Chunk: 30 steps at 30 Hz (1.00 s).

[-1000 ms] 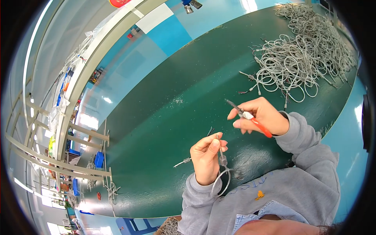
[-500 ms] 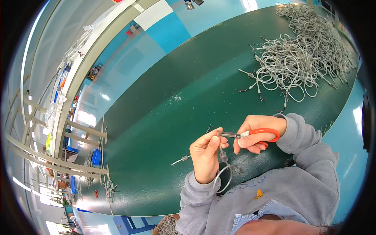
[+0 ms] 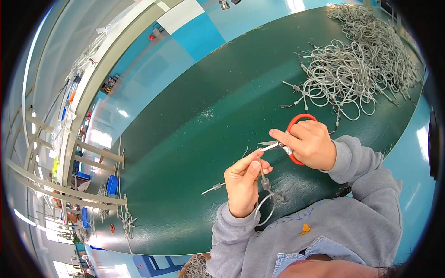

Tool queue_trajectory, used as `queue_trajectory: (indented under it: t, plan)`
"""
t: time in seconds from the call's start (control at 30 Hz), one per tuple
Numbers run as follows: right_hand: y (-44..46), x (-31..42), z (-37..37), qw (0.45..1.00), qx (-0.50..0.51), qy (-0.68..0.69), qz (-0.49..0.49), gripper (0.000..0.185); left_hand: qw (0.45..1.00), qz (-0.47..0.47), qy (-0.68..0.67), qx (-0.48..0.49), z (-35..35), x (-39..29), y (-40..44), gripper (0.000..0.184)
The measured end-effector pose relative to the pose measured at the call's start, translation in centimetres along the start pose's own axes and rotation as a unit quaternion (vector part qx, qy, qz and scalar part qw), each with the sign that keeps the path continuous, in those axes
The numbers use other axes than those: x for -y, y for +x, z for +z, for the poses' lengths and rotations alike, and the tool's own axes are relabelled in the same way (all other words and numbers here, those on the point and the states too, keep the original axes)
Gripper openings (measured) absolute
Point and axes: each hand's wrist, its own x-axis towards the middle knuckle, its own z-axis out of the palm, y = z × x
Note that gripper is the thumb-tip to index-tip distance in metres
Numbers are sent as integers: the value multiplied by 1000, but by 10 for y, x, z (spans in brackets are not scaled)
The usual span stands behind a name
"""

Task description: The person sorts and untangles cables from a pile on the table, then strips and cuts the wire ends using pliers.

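Note:
Between thumb and fingers, my left hand (image 3: 244,180) pinches a grey cable (image 3: 266,204) near its end. A bulky grey moulded piece (image 3: 266,184) sits on the cable just below the fingers, and the cable loops down toward the sleeve. My right hand (image 3: 309,142) grips red-handled scissors (image 3: 296,118), their blades parted and pointing left at the tip of the left index finger, close to the cable end. Another cable end with a connector (image 3: 218,186) sticks out left of my left hand.
A large heap of grey cables (image 3: 357,74) lies at the far right of the green table (image 3: 185,153). White scraps (image 3: 207,114) are scattered mid-table. At left stand a shelf frame (image 3: 88,92) and a blue bin (image 3: 112,184). A blue stool (image 3: 155,265) is below the table edge.
My right hand has turned and moved slightly up, so the scissors now stand more upright with their blades parted. My left hand still holds the cable in about the same place.

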Motion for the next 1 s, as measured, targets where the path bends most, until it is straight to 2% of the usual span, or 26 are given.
queue_trajectory:
  t: [0.1, 0.2, 0.43, 1.0]
  plan:
    - [-3, -5, -4, 997, 4, -68, -29, 38, 1000, 4, 4, 6, -2, 2, 1, 22]
    - [-3, -17, -13, 992, 114, -29, -48, 32, 1000, 6, 5, 8, -4, 5, 3, 21]
    - [-1, -1, -16, 994, 96, 57, -14, 25, 997, 12, -72, 31, -9, 9, 1, 17]
    - [1, 8, -19, 993, 109, 36, -28, 28, 997, 68, -22, 33, -8, 8, 0, 17]
